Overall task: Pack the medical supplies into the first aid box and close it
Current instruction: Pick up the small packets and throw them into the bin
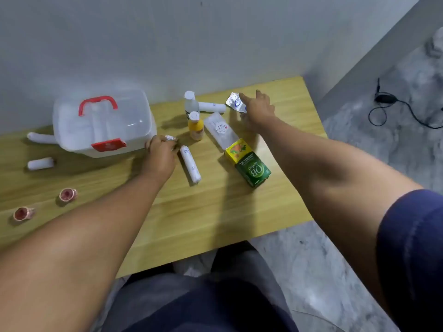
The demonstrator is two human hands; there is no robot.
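Packing looks barely begun: first aid box (103, 125) sits lid-down at the desk's (191, 224) back left, with bandage roll (190, 167), yellow bottle (196, 130) and OB herbal carton (249, 164) outside it. Our left grip (160, 155) clasps a small foil packet (171, 138) beside the box; our right grip (257, 110) touches a foil blister strip (235, 101), pinched or not we cannot tell. Free room lies near us; the desk's right edge runs close by the carton.

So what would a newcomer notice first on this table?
The translucent white plastic first aid box with its red handle, lid shut, at the left rear of the light wooden table. Then the right hand stretched to the silver foil blister pack at the far edge, and the left hand gripping a small crumpled foil piece beside the box.
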